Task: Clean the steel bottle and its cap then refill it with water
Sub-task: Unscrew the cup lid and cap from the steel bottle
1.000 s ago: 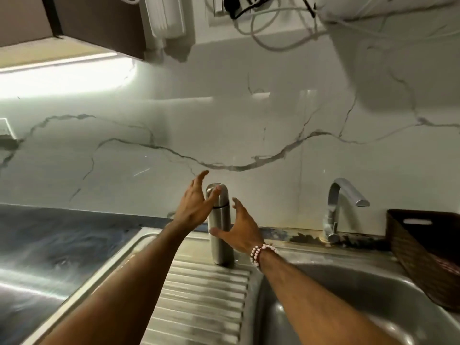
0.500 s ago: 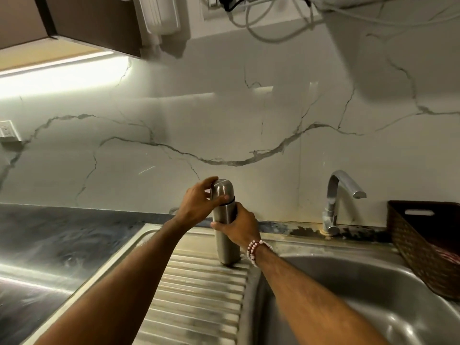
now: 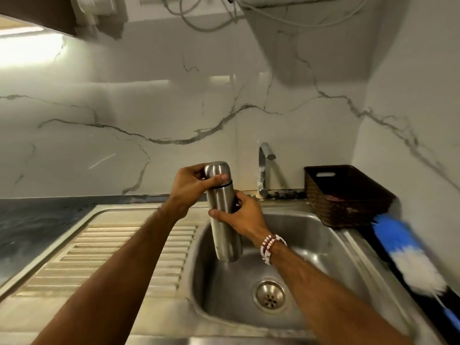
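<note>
1. Brush [image 3: 408,247] right of the sink [image 3: 311,245]: smeared by blur, its lower end cut off by the picture's edge.
2. Basket [image 3: 348,195] behind the sink's right corner: contents too dark to tell.
3. Bottle [image 3: 224,232] above the sink: the right hand [image 3: 246,217] covers part of its body, and the left hand [image 3: 189,188] covers part of its cap [image 3: 217,171].
4. Cables [image 3: 199,21] high above the sink: cut off by the top edge.

Both bare forearms rise from the lower edge toward the frame's centre, the left from lower left, the right from lower right; the left hand [image 3: 189,188] curls fingers and thumb round the cap [image 3: 217,170]; just below it, the right hand [image 3: 245,217] grips the steel bottle [image 3: 225,235], thumb across its front.
</note>
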